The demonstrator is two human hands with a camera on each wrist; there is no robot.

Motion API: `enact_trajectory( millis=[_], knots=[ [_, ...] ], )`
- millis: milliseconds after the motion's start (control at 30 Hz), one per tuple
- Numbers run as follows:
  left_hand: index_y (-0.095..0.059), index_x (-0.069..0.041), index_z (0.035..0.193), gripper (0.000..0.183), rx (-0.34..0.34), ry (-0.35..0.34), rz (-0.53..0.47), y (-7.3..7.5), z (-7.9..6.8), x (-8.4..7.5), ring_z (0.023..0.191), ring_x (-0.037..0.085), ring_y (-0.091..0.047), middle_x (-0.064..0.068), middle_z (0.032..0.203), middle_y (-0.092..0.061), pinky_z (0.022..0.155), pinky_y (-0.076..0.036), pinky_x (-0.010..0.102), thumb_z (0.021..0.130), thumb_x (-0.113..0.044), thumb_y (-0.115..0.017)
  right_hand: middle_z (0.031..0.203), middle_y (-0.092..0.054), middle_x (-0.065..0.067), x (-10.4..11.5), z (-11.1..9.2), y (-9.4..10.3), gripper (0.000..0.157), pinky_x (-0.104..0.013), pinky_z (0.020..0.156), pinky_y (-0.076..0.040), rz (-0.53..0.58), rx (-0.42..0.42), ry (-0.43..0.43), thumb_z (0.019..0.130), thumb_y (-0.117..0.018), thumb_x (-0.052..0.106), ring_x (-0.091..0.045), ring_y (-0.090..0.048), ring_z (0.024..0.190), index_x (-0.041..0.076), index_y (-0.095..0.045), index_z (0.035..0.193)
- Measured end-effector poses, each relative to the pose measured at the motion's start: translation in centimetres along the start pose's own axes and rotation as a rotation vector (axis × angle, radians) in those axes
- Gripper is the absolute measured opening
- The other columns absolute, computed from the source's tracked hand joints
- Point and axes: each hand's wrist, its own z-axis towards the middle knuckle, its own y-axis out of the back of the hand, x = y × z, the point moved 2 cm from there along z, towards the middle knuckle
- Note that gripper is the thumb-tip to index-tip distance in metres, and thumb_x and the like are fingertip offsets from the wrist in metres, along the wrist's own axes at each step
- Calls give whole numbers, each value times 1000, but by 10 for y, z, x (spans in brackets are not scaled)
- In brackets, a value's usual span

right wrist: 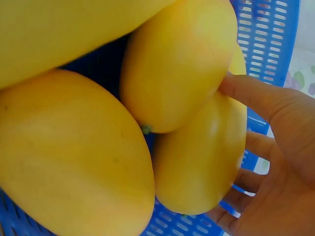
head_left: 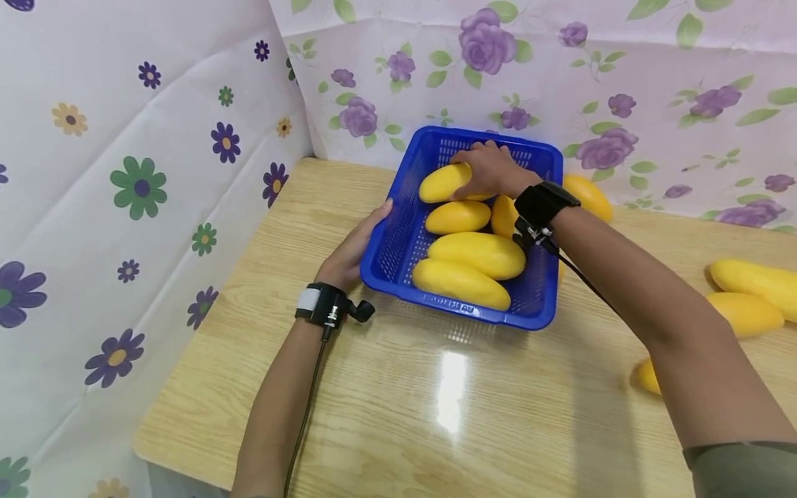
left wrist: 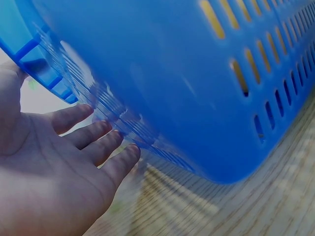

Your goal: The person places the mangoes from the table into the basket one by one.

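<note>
A blue plastic basket (head_left: 551, 304) with slotted walls holds several smooth, oblong yellow melons (head_left: 476, 254). My right hand (head_left: 492, 169) reaches inside and grips a melon (head_left: 443, 183) at the back left, thumb on the near side and fingers round the far side. In the right wrist view, that melon (right wrist: 206, 162) lies against another melon (right wrist: 177, 64) with a small green stem end. At the basket's left side, my left hand (head_left: 351, 252) has its thumb at the rim. Its extended fingers (left wrist: 106, 147) touch the outer wall under the rim in the left wrist view.
More yellow melons (head_left: 747, 315) lie on the wooden table (head_left: 398, 415) at the right, one partly behind my right forearm. Another melon (head_left: 588, 197) sits just behind the basket's right side. Flower-patterned sheets (head_left: 486, 41) cover the walls at the back and left.
</note>
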Motion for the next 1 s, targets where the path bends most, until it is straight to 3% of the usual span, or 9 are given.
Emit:
enact_trajectory(
  millis=[300, 767, 1000],
  knots=[
    [-20, -28, 159, 65, -15, -2, 29, -1, 0, 0, 132, 40, -43, 29, 156, -23, 106, -26, 66, 102, -52, -39, 143, -35, -27, 0, 1, -4, 74, -59, 102, -22, 13, -1, -28, 88, -69, 44, -43, -28, 125, 10, -45, 149],
    [-22, -27, 159, 65, -30, -3, 61, 0, -1, 2, 138, 49, -31, 31, 155, -24, 105, -31, 64, 101, -53, -39, 149, -31, -27, 0, -3, -7, 68, -61, 108, -15, 3, 24, -36, 92, -66, 41, -46, -27, 130, 12, -44, 150],
    [-23, -27, 159, 66, -35, 2, 64, 1, -1, 0, 139, 49, -29, 29, 156, -24, 105, -31, 63, 101, -54, -39, 146, -35, -25, 1, -9, -5, 63, -61, 108, -16, 40, -24, -5, 92, -67, 36, -44, -30, 129, 12, -48, 147]
  ],
)
